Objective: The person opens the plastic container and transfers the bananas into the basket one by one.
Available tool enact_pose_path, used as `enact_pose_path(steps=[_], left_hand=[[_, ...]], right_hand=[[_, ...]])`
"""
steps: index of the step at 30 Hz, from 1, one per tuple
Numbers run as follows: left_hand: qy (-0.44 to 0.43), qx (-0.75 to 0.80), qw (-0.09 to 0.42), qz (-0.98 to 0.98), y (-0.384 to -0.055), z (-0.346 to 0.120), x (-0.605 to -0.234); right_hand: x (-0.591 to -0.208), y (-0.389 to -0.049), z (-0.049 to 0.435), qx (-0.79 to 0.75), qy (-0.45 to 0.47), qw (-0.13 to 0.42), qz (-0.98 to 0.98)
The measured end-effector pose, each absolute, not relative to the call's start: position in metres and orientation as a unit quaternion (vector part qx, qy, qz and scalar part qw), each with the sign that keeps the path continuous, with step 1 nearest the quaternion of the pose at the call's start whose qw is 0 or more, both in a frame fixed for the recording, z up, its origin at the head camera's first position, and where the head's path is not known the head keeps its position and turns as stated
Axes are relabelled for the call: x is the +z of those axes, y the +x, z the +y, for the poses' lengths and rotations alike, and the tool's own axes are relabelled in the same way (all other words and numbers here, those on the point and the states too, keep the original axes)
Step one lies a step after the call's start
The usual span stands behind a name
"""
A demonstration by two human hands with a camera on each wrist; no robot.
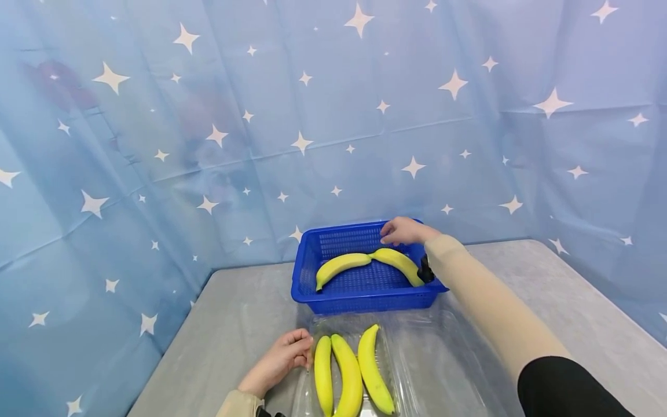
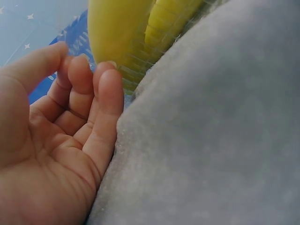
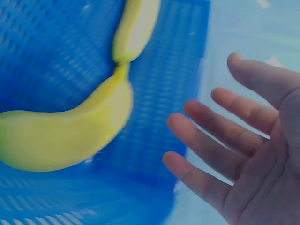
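Note:
My left hand (image 1: 283,356) pinches the left rim of a clear plastic clamshell box (image 1: 398,376), thumb and fingertips together at its edge in the left wrist view. Inside the box lie three bananas: a left one (image 1: 323,376), a middle one (image 1: 347,376) and a right one (image 1: 371,365). Behind the box stands a blue plastic basket (image 1: 365,302). Two more bananas rest in it, one on the left (image 1: 341,268) and one on the right (image 3: 70,136), their tips meeting. Over the basket's back right rim hovers my right hand (image 1: 409,231), fingers spread and holding nothing in the right wrist view.
The box's clear lid (image 1: 438,359) lies folded out to the right, beneath my right forearm. Everything stands on a grey table (image 1: 224,313). A blue curtain (image 1: 333,116) with white stars hangs close behind the basket and along both sides.

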State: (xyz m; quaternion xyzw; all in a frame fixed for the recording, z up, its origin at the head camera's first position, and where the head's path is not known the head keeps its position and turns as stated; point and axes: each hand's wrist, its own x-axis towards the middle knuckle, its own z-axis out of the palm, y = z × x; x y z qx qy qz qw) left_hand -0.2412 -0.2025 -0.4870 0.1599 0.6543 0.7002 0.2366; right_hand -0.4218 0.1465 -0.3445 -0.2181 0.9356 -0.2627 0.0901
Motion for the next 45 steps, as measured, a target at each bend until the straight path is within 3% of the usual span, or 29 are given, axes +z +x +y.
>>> enact_pose_path(steps=[9,21,34,45], left_hand=[[0.159,0.702,0.241,0.651,-0.239,-0.209,-0.489],[0.157,0.703,0.242,0.65,-0.238,-0.207,-0.486],[0.163,0.703,0.241,0.649,-0.24,-0.203,-0.488],[0.165,0.703,0.237,0.65,-0.241,-0.204,-0.488]], right_hand=[[-0.316,-0.399,0.122,-0.259,-0.302,0.056,0.916],[-0.308,-0.335,0.086,-0.219,-0.433,0.039,0.874],[-0.327,-0.28,0.067,-0.149,-0.561,-0.014,0.814],[-0.362,-0.267,0.073,-0.108,-0.648,-0.074,0.751]])
